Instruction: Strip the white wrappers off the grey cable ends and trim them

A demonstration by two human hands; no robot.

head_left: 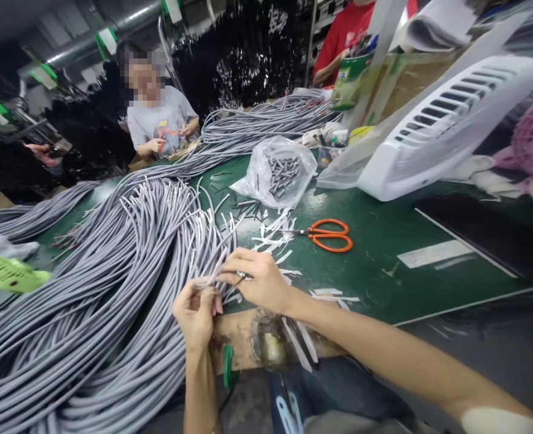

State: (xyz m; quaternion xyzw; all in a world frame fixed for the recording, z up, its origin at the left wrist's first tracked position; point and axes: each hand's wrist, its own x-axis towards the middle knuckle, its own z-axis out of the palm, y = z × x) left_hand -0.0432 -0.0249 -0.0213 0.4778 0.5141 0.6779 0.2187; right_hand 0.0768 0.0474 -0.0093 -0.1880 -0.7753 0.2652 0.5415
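Note:
A big heap of grey cables (113, 283) covers the left of the green table (375, 271). My left hand (196, 313) is closed around the end of one grey cable at the table's front edge. My right hand (257, 280) is pinched on the same cable end, just right of the left hand, and seems to hold a small dark piece against it. White cut strips (275, 238) lie scattered just beyond my hands. A small tool on a wooden block (271, 346) is fixed at the table edge below my hands.
Orange-handled scissors (332, 235) lie right of the strips. A clear bag of small grey tubes (278, 175) sits behind them, a white fan housing (447, 120) to the right. A person in a grey shirt (158, 123) works across the table. A green fan (8, 274) lies far left.

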